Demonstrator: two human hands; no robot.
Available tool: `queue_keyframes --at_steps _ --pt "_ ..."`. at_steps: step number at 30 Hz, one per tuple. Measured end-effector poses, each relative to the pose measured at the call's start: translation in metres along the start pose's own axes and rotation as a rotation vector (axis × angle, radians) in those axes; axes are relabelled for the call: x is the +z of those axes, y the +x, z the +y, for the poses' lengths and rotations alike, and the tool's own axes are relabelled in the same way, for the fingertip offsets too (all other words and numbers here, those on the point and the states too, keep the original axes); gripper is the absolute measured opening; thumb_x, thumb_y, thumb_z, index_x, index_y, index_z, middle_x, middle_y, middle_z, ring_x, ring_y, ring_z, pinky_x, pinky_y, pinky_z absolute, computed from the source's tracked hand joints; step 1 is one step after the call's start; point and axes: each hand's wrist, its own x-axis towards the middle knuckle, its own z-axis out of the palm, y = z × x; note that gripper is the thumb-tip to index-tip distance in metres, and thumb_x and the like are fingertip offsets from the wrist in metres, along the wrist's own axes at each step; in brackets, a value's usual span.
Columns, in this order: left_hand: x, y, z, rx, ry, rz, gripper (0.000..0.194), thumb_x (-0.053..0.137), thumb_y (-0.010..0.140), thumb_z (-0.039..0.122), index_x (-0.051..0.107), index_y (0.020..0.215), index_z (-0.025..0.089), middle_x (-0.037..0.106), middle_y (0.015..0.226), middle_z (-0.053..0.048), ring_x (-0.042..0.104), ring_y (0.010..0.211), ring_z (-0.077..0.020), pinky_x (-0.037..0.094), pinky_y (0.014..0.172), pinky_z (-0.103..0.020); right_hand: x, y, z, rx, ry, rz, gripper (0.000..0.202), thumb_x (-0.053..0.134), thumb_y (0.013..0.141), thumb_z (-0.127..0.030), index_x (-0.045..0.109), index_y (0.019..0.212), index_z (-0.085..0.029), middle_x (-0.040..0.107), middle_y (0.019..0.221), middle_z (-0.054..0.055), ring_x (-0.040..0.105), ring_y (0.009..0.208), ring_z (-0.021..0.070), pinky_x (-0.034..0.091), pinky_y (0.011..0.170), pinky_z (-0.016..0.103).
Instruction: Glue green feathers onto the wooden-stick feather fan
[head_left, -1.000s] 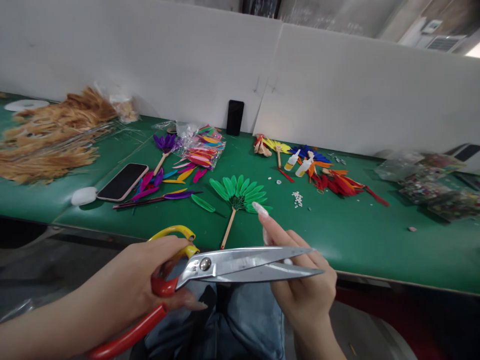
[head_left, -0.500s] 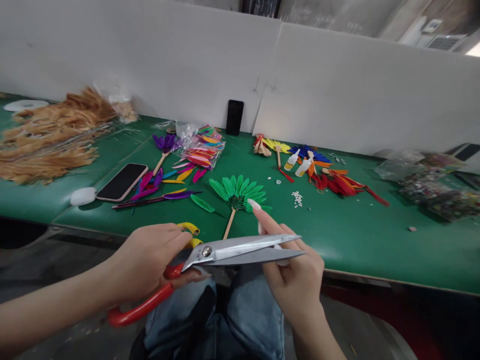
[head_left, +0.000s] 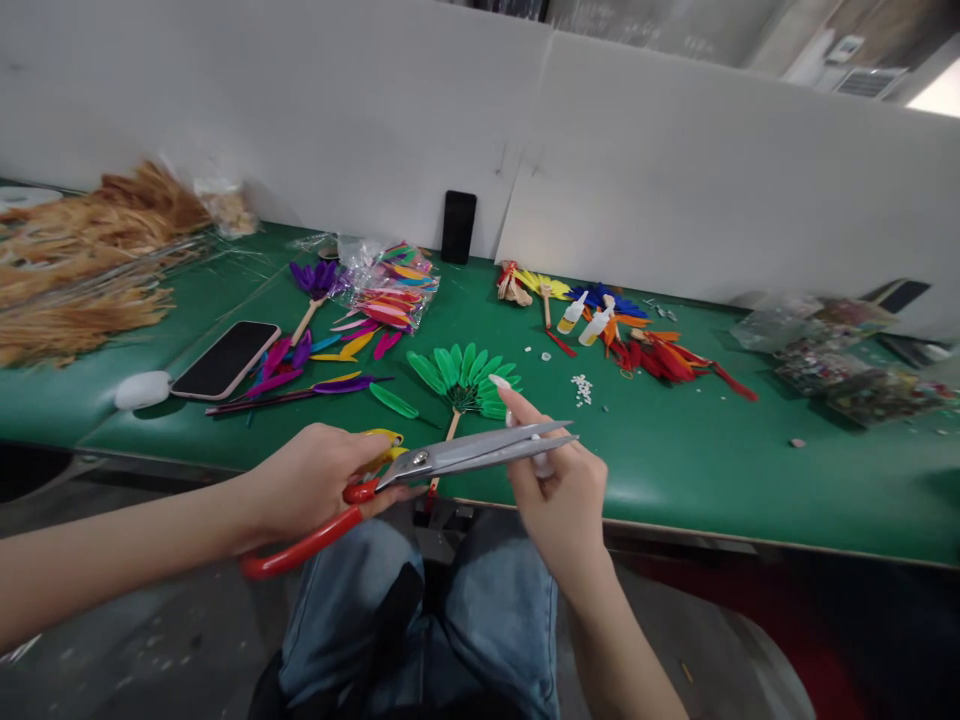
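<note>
My left hand [head_left: 319, 470] is closed around the red handle of a large pair of scissors [head_left: 469, 455], whose blades point right with a narrow gap between them. A yellow loop-shaped piece [head_left: 384, 440] shows behind its fingers; whether it belongs to the scissors I cannot tell. The blade tips lie across the fingers of my right hand [head_left: 559, 480]. Its index finger stretches forward and the others curl in; anything pinched there is too small or hidden to name. Just beyond the hands lies a green feather fan [head_left: 461, 375] with a wooden stick, its lower end at the table edge.
On the green table [head_left: 675, 480] lie a loose green feather [head_left: 394, 401], coloured feathers, a phone [head_left: 226, 360], small glue bottles [head_left: 596, 322] and white beads [head_left: 582, 390]. Tan fibre bundles [head_left: 97, 265] are at left, bead bags [head_left: 877, 390] at right. A phone [head_left: 458, 228] leans on the white partition.
Both hands and the scissors have risen slightly towards the table, and the blades have closed somewhat. More of the fan's stick shows. The whole view has shifted a little.
</note>
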Motion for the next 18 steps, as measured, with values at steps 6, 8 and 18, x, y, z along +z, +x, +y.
queue_keyframes --at_steps 6,8,18 --pt "-0.013 0.006 0.008 -0.109 0.052 -0.086 0.036 0.044 0.082 0.053 0.054 0.074 0.020 0.058 0.061 0.002 0.053 0.053 -0.0137 0.034 0.051 -0.022 0.002 0.004 0.009 -0.025 0.005 0.062 0.035 0.047 0.085 -0.018 0.062 0.115 -0.022 0.070 0.082 0.003 0.042 0.041 0.0066 0.038 0.040 0.018" --pt "-0.020 0.006 0.012 -0.131 0.105 -0.072 0.039 0.046 0.079 0.058 0.054 0.077 0.020 0.062 0.068 0.000 0.058 0.058 -0.0170 0.036 0.053 -0.024 0.001 0.005 0.009 -0.051 -0.008 0.071 0.035 0.047 0.084 -0.016 0.063 0.115 -0.023 0.071 0.082 0.003 0.044 0.041 0.0070 0.040 0.042 0.019" --pt "-0.026 0.004 0.026 -0.176 0.189 -0.162 0.048 0.045 0.074 0.066 0.054 0.079 0.020 0.064 0.070 -0.004 0.061 0.063 -0.0241 0.036 0.053 -0.028 0.006 0.002 0.008 -0.080 -0.021 0.064 0.034 0.046 0.084 -0.017 0.062 0.114 -0.022 0.072 0.088 0.004 0.042 0.039 0.0070 0.036 0.037 0.019"
